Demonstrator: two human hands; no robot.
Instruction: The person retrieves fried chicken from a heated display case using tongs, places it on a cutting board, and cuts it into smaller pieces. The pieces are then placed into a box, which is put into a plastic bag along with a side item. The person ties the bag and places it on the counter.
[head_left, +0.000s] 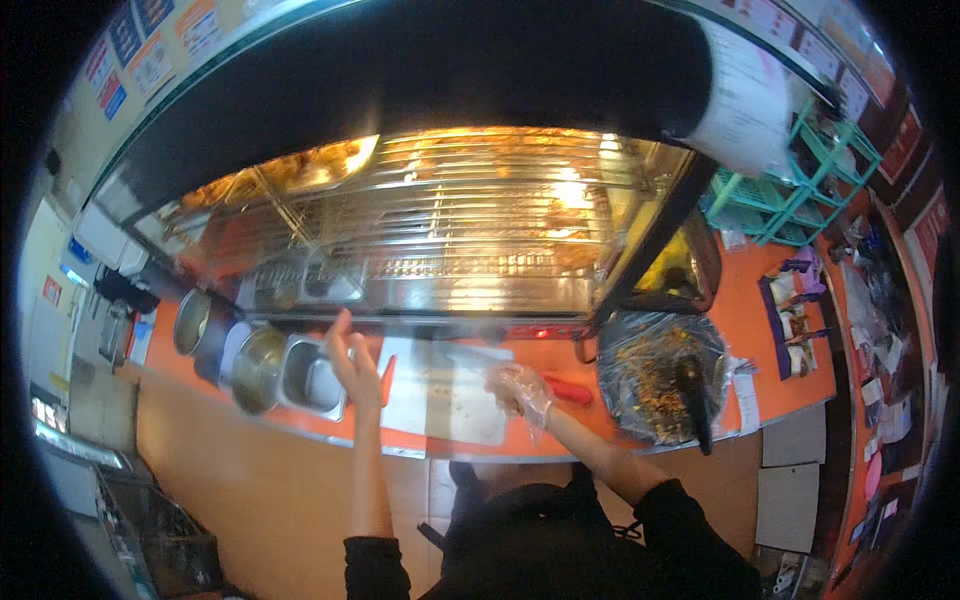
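My left hand (354,372) is raised over the counter beside the metal pan, its fingers stretched out and holding nothing. In a clear plastic glove, my right hand (519,390) is closed over the white cutting board (475,418). It appears to grip a knife (462,355), whose pale blade is blurred and points left. A red handle-like piece (568,390) shows just right of that hand; I cannot tell for certain that it belongs to the knife. A narrow red item (388,380) lies by the board's left side.
A lit glass display case (480,300) with metal racks stands behind the board. To the left are a square metal pan (314,378) and round pots (258,370). At right sits a plastic-lined tray (655,365) with crumbs and a black-handled utensil (692,390). Green baskets (800,185) stand beyond.
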